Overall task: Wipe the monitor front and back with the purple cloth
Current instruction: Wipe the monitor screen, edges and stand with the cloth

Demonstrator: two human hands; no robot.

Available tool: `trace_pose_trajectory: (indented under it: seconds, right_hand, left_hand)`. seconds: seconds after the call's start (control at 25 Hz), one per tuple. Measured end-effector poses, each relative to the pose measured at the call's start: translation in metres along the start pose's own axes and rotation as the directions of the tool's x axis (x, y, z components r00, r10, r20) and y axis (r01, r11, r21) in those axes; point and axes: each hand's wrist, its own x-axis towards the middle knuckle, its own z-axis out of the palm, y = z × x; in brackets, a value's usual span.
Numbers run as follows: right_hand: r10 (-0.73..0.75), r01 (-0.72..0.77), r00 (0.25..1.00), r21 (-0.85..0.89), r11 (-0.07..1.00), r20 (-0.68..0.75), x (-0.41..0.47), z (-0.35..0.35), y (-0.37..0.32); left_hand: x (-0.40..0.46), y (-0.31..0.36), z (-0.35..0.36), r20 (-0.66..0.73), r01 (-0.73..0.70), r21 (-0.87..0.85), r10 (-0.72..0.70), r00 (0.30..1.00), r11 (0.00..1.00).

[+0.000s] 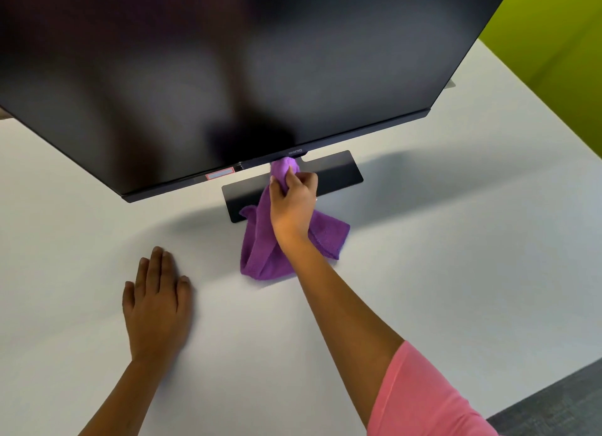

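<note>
While the left hand (156,300) lies flat on the table (456,256), the right hand (293,201) grips the purple cloth (260,246).

Looks like an office: a plain white bench (423,272) carrying a monitor (228,60), lime-green wall (560,28), grey carpet (560,409).

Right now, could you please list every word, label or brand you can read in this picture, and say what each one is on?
Logo on the monitor bottom bezel: appears upside down, too small to read with certainty.
Sticker with a red border, on the same bezel: text too blurred to read.
Nothing else carries text.
</note>
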Motion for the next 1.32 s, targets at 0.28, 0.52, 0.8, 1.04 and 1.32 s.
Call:
trace_pose_trajectory:
  seconds: [0.28, 0.52, 0.8, 1.04, 1.32]
  right_hand:
    - [-0.106, 0.112, 0.967, 0.016, 0.994, -0.233, -0.005, -0.015, 0.0]
    - [-0.111, 0.083, 0.92, -0.089, 0.993, -0.375, 0.027, -0.027, -0.017]
    - [-0.563, 0.695, 0.702, -0.247, 0.675, 0.435, -0.022, 0.001, -0.002]
    - [-0.334, 0.326, 0.939, -0.517, 0.792, 0.08, 0.008, -0.058, 0.024]
    - [-0.141, 0.397, 0.885, -0.562, 0.725, 0.443, -0.004, -0.034, 0.04]
  left_hand:
    - [0.0, -0.002, 0.002, 0.001, 0.003, -0.009, -0.003, 1.0, 1.0]
    - [0.001, -0.002, 0.001, 0.01, -0.002, -0.007, 0.003, 1.0, 1.0]
    - [0.001, 0.0, -0.002, 0.013, -0.004, -0.013, 0.004, 1.0, 1.0]
    - [0.0, 0.0, -0.003, 0.012, 0.009, -0.04, -0.008, 1.0, 0.999]
    - [0.0, 0.0, -0.006, 0.008, 0.016, -0.057, -0.016, 1.0, 0.998]
